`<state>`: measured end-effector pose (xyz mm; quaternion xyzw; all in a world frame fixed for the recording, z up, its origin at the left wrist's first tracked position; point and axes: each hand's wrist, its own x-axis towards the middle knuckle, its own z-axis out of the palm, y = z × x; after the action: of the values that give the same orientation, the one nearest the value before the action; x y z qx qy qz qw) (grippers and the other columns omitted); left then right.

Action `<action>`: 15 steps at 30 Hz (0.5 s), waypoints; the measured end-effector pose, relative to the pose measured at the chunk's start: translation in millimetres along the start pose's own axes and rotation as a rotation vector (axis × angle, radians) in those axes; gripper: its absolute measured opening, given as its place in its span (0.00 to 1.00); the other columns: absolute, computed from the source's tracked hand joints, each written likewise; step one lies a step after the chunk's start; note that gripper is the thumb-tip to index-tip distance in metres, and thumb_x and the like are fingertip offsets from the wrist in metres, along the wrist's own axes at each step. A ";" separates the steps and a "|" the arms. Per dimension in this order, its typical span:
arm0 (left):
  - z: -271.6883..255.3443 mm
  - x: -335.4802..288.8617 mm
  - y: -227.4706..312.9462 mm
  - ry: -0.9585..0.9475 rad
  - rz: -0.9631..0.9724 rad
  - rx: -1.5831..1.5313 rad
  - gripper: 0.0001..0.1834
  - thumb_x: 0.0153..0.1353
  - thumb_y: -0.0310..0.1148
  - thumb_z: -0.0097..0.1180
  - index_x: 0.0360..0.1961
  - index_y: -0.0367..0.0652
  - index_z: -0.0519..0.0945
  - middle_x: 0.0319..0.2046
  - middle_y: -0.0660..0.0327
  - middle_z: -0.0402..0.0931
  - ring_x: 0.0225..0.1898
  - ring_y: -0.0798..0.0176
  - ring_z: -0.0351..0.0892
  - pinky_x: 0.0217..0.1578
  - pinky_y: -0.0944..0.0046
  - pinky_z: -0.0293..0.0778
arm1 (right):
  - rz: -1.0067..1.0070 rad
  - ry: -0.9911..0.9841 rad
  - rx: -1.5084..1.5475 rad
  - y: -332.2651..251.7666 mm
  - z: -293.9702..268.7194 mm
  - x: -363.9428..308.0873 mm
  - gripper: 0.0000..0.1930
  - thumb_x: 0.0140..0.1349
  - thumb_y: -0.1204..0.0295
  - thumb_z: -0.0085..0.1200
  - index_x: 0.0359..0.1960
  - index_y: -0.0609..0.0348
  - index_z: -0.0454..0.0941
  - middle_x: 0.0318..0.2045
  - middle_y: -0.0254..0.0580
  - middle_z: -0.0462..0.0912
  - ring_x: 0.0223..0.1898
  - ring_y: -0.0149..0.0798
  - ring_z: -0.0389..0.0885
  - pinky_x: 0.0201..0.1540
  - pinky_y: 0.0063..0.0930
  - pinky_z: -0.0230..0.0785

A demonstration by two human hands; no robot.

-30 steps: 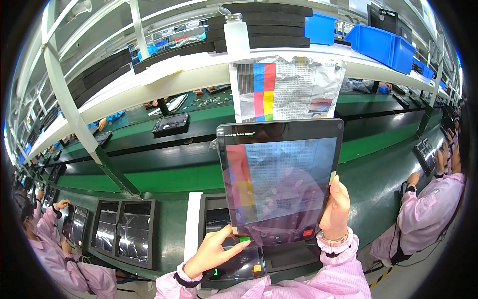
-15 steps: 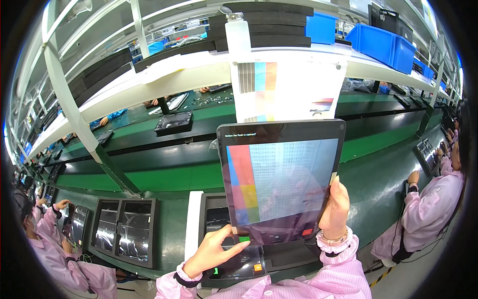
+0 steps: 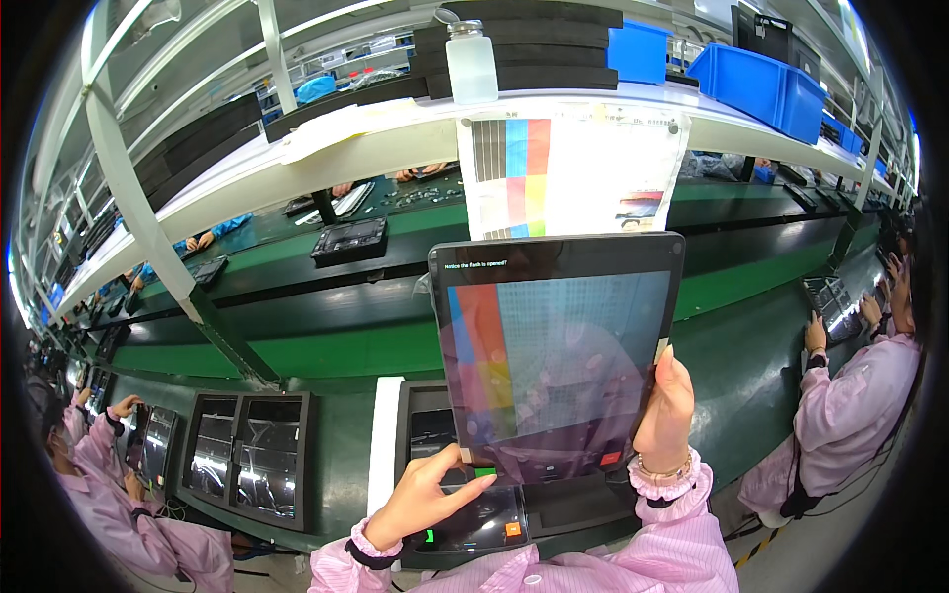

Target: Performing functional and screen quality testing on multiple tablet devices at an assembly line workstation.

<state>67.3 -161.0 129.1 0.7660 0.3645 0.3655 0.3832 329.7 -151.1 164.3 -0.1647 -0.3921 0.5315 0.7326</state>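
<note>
A black-framed tablet (image 3: 559,366) is held upright before me, its lit screen showing colour blocks and a pale gridded area. My right hand (image 3: 665,413) grips its right edge, thumb along the frame. At the lower left corner, my left hand (image 3: 423,497) holds the tablet, with its thumb stretched over the green button on the screen. Behind the tablet, a printed colour chart (image 3: 509,163) hangs from the shelf edge. Beneath, a second tablet (image 3: 484,524) with a green and an orange mark lies in a black foam tray (image 3: 578,509), partly hidden by my left hand.
A double tray (image 3: 306,465) with two dark screens lies to the left, beside a white strip (image 3: 386,445). The shelf (image 3: 395,158) carries a dispenser bottle (image 3: 472,64) and blue bins (image 3: 756,94). Co-workers in pink sit on both sides; a metal post (image 3: 148,208) stands at left.
The tablet's screen picture has become darker, and the chart's colours show more strongly. The right-hand co-worker's arms and device have shifted. My hands stay nearly in place.
</note>
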 end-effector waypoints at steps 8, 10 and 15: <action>0.3 1.1 -0.5 -0.013 -0.021 -0.009 0.15 0.53 0.29 0.62 0.41 0.33 0.75 0.37 0.55 0.80 0.35 0.62 0.81 0.39 0.67 0.74 | 0.009 0.009 -0.005 -0.8 -1.9 2.0 0.21 0.70 0.62 0.36 0.48 0.71 0.70 0.44 0.48 0.78 0.45 0.39 0.77 0.49 0.31 0.69; 0.5 1.1 -1.2 0.032 -0.027 0.010 0.15 0.53 0.29 0.62 0.41 0.33 0.75 0.37 0.55 0.80 0.35 0.62 0.81 0.39 0.67 0.74 | 0.051 0.079 -0.026 -0.8 -2.3 1.9 0.21 0.70 0.62 0.35 0.48 0.71 0.69 0.45 0.49 0.78 0.45 0.39 0.77 0.50 0.31 0.69; 1.0 1.3 -3.8 -0.012 -0.023 -0.017 0.15 0.54 0.29 0.62 0.41 0.33 0.75 0.36 0.55 0.80 0.35 0.62 0.81 0.38 0.67 0.74 | 0.037 0.079 -0.017 0.1 -3.5 2.1 0.21 0.70 0.62 0.35 0.50 0.72 0.68 0.48 0.49 0.76 0.48 0.40 0.76 0.52 0.32 0.67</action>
<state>67.7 -158.6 125.8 0.7606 0.3680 0.3597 0.3959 332.5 -148.5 162.8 -0.1988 -0.3643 0.5347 0.7361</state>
